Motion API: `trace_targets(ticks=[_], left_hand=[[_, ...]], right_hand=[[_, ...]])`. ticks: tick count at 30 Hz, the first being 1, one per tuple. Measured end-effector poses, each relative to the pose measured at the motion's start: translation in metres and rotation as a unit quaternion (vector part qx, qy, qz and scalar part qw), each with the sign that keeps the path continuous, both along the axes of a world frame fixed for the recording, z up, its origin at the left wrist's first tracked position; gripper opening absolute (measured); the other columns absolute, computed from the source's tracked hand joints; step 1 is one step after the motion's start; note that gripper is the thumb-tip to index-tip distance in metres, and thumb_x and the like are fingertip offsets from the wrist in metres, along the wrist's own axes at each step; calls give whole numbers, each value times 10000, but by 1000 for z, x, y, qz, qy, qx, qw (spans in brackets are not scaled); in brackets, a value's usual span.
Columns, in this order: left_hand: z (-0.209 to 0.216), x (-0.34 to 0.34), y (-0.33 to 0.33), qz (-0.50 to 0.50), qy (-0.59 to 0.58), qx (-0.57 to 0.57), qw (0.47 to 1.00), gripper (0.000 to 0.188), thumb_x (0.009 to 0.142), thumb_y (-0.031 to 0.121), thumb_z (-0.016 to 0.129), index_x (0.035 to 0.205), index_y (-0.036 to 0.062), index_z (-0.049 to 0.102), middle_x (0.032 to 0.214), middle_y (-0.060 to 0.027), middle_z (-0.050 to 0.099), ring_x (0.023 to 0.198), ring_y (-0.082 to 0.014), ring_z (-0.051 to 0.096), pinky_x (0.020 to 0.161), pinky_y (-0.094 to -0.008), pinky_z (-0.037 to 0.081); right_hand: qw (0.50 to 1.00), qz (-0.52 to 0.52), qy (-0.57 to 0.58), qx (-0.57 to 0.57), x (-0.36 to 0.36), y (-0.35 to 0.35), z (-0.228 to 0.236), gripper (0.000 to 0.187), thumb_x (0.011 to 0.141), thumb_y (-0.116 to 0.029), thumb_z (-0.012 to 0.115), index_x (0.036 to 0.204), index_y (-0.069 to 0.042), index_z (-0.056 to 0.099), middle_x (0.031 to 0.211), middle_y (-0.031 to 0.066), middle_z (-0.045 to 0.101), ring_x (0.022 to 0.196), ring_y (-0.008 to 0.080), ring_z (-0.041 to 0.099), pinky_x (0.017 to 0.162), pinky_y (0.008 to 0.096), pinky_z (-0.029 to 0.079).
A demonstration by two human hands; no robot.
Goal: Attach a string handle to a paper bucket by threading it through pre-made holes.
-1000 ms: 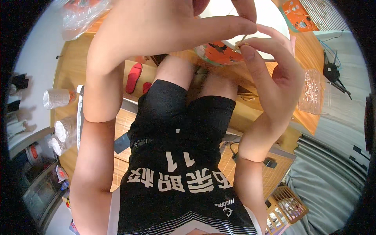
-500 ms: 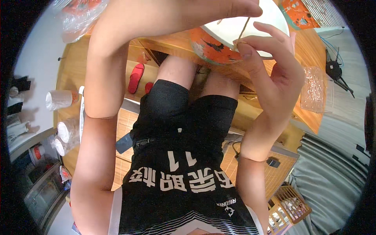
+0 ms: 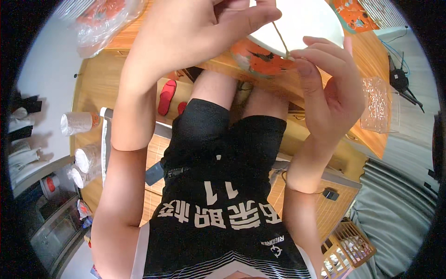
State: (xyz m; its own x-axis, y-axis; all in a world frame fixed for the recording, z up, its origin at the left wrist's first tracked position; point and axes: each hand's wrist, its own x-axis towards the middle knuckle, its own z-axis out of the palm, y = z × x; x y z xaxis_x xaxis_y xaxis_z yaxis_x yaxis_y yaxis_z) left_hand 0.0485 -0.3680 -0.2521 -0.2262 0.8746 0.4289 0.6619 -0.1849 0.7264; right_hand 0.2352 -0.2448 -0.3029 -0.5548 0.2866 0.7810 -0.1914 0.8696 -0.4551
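A thin tan cord (image 3: 280, 37) stretches between my two hands, over the rim of a round tub with a white inside and an orange patterned side (image 3: 262, 58). The cord's upper end is pinched between the thumb and fingers of my left hand (image 3: 227, 32), which is partly cut off by the top edge. Thumb and forefinger of my right hand (image 3: 332, 81) pinch the lower end at the tub's near rim. My other right fingers curl along the rim's right side.
The tub stands at the wooden table's near edge (image 3: 369, 51), above my knees. An orange patterned piece (image 3: 355, 16) and a clear plastic box (image 3: 375, 104) lie to the right, near a black device with antennas (image 3: 399, 79). Crinkled clear wrapping (image 3: 104, 23) is at the upper left.
My left hand has moved left relative to the right, so the cord now slants the other way, its top leaning left. Both hands keep their pinch. The whole view has shifted slightly.
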Motion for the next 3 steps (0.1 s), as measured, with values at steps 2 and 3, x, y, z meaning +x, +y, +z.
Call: trace_targets(ticks=[2, 3], left_hand=[[-1, -2, -1, -1, -5, 6, 1000, 56, 922, 84, 704, 894, 55, 665, 661, 50, 599, 531, -32, 434, 470, -212, 306], [-4, -4, -2, -1, -10, 11, 1000, 57, 936, 100, 693, 902, 63, 667, 654, 49, 594, 531, -30, 430, 472, -213, 306]], right_hand=[[999, -15, -34, 13, 4, 3, -3, 76, 880, -33, 718, 940, -78, 730, 950, 59, 732, 1016, 262, 676, 1193, 602, 167], [999, -5, -34, 16, 4, 5, -4, 83, 883, -44, 719, 953, -86, 733, 963, 66, 733, 1013, 280, 677, 1194, 609, 158]])
